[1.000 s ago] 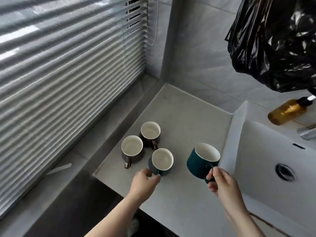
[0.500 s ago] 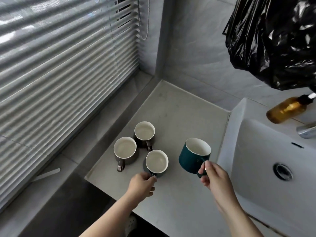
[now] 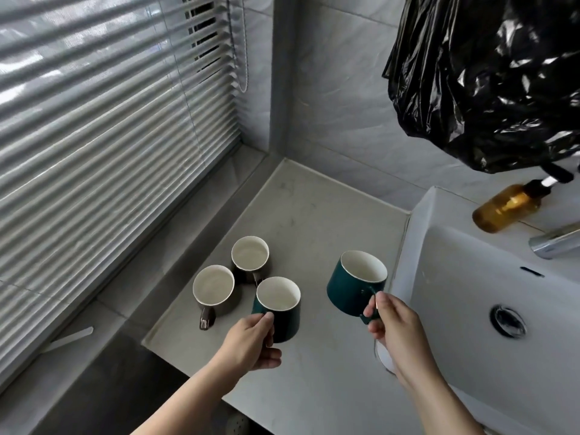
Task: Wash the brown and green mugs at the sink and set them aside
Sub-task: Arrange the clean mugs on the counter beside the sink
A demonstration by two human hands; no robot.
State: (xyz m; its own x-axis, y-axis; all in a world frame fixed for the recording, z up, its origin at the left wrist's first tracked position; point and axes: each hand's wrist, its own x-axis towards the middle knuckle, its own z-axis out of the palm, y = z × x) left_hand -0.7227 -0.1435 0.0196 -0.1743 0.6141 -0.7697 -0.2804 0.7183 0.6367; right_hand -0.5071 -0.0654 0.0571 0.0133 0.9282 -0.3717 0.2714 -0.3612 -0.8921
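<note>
None looks washed: right hand holds green mug by its handle at three o'clock, left hand grips second green mug; brown mugs wait.

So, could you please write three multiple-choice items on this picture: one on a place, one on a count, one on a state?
1. Where is the amber pump bottle?
A. on the ledge behind the sink basin
B. among the mugs
C. on the windowsill

2. How many mugs are in view?
A. three
B. four
C. five

3. What does the right hand do?
A. holds a green mug by its handle
B. lies flat on the counter
C. turns the faucet

Answers:
1 A, it sits past the basin's far edge.
2 B, two brown mugs, the held green mug and a second green mug.
3 A, its fingers pinch the handle.
</note>
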